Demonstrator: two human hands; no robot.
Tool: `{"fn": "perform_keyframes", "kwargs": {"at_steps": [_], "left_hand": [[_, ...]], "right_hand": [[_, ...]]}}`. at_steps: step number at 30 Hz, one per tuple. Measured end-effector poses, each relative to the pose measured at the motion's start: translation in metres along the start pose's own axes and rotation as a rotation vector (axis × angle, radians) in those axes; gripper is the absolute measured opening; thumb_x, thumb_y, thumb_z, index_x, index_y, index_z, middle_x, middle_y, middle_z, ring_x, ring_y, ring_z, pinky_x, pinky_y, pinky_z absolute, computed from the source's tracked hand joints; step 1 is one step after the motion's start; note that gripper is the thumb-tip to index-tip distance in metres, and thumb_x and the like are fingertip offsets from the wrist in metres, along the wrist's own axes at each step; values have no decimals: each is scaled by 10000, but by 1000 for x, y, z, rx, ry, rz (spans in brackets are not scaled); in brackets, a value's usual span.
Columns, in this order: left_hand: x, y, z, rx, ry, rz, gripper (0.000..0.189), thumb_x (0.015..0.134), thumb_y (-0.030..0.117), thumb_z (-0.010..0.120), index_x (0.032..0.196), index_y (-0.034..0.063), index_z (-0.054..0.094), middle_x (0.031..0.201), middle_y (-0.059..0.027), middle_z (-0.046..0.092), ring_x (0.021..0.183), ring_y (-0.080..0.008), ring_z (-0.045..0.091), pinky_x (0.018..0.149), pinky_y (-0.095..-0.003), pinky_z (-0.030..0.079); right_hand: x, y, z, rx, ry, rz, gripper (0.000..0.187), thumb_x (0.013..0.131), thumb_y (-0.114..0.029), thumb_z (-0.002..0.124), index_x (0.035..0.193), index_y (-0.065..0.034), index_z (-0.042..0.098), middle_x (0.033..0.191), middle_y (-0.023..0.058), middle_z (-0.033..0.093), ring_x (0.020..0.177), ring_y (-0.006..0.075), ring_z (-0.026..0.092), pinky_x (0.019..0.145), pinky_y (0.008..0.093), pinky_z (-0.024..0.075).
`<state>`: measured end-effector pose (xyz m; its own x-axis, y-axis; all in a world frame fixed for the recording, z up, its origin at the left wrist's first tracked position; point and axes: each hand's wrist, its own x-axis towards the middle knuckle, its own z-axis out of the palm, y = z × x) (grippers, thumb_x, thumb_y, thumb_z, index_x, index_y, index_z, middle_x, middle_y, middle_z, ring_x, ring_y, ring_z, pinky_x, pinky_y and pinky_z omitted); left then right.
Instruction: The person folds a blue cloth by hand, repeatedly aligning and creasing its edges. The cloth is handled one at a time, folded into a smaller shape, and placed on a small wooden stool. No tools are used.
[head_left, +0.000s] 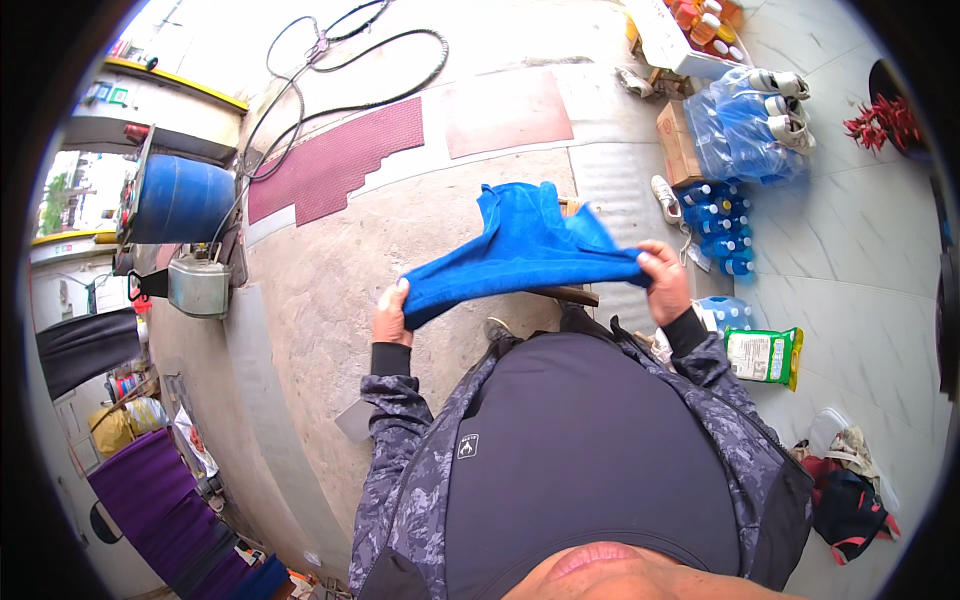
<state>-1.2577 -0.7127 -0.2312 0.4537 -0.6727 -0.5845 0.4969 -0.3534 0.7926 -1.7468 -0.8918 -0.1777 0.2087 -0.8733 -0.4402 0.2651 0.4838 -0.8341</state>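
Observation:
A blue cloth (517, 244), which looks like a towel, is stretched in the air between my two hands, in front of my body. My left hand (391, 315) grips its left end, thumb on top. At the other end, my right hand (664, 283) pinches the cloth between thumb and fingers. The far part of the cloth spreads away from me in uneven folds. Part of a wooden piece (566, 295) shows beneath it, mostly hidden.
Bottles with blue liquid (716, 225), a white shoe (665, 199), a cardboard box (677, 142) and a green packet (763, 357) stand or lie at the right. A blue barrel (186, 199) and a metal canister (199, 286) are at the left. Maroon mats (337, 161) and a coiled hose (375, 103) lie ahead.

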Motion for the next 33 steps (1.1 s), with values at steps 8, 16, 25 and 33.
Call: {"fn": "perform_keyframes", "kwargs": {"at_steps": [8,16,25,33], "left_hand": [[-15,-39,-3,-200,-133,-155,543,1085,350,710,1410,-80,647,1377,-205,735,1233,-302,730,1075,-455,584],[-39,88,49,-313,-575,210,585,1058,234,743,1507,-73,526,1419,-196,694,1302,-281,694,1188,-442,514],[-25,30,107,634,-384,240,509,1031,392,791,1344,-5,729,1218,-94,779,1130,-208,713,1014,-363,555],[-23,39,50,-289,-493,7,561,1116,426,627,1413,-49,632,1384,-198,727,1276,-319,713,1143,-485,546]], "right_hand": [[-37,79,6,-5,-239,363,303,1000,-94,777,1284,-46,682,1055,49,735,955,136,695,921,314,568],[-7,-43,47,97,-266,2,371,1029,-128,762,1374,-58,644,1122,89,770,1002,178,756,923,347,618],[-22,-12,60,-154,-387,147,752,979,-64,797,1654,-62,466,1262,51,728,1123,136,691,988,286,544],[-19,-36,9,221,-202,-56,426,1090,-131,696,1492,-40,586,1097,61,771,994,164,759,910,322,624]]}}
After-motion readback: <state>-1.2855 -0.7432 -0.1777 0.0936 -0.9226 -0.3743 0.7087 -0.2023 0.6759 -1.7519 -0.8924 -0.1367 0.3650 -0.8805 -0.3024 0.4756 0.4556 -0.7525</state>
